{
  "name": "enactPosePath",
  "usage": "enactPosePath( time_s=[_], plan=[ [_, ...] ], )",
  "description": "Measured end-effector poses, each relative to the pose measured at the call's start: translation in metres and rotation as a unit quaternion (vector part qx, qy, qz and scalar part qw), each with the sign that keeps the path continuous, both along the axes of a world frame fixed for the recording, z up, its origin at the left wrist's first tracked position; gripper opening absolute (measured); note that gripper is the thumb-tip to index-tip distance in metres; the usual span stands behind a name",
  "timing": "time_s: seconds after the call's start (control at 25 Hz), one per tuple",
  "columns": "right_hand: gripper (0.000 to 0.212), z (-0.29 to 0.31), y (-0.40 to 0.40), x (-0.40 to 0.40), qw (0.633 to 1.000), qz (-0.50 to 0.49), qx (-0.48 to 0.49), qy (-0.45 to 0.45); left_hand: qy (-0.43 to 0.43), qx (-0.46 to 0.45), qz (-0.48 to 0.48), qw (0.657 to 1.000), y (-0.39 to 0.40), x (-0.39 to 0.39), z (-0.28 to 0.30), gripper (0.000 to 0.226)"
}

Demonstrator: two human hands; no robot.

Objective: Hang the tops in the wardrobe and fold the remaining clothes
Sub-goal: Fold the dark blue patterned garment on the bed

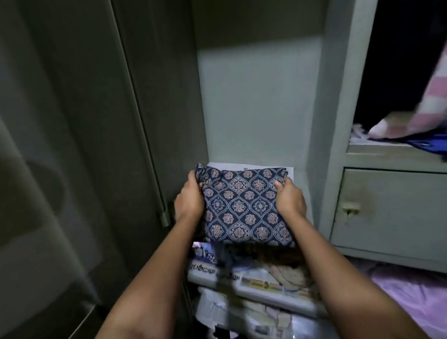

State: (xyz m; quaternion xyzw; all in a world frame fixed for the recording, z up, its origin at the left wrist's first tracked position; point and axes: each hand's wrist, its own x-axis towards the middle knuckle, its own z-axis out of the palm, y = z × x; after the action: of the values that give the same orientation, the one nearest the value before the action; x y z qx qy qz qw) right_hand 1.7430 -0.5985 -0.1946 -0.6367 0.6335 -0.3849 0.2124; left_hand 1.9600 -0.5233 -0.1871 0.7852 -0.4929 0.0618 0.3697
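a home bedroom, seen at an open metal wardrobe. its door stands swung out on the left. shelves lined with newspaper hold folded clothes. a compartment on the right has a striped pink cloth and a blue one above a closed drawer. purple bedding lies at lower right.

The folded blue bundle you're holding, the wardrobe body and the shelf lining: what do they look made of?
Folded blue bundle: soft printed woven cloth, matte; it puckers where the left hand and right hand grip it. Wardrobe body: probably painted sheet metal, pale green, scuffed near the drawer latch. Shelf lining: white paper; the lower shelves show newsprint.
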Motion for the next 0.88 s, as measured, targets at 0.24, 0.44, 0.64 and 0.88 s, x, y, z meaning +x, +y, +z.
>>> enactPosePath(
  time_s=[0.24, 0.44, 0.64, 0.88],
  plan=[
    [0.046, 0.015, -0.099, 0.022, 0.995, -0.091, 0.005, 0.029, 0.016, 0.005, -0.027, 0.999, -0.130, 0.025, 0.004, 0.039],
    [0.052, -0.011, -0.144, 0.061, 0.987, -0.008, -0.007, 0.158, -0.087, 0.080, -0.116, 0.986, -0.189, -0.018, -0.025, 0.049],
    [0.057, -0.069, -0.150, 0.077, 0.940, 0.078, 0.096, 0.317, -0.078, 0.298, -0.184, 0.934, -0.206, -0.020, -0.086, 0.062],
    [0.093, -0.078, -0.160, 0.062, 0.929, -0.016, 0.148, 0.339, -0.111, 0.316, -0.139, 0.932, -0.219, 0.003, -0.086, 0.092]
  ],
)
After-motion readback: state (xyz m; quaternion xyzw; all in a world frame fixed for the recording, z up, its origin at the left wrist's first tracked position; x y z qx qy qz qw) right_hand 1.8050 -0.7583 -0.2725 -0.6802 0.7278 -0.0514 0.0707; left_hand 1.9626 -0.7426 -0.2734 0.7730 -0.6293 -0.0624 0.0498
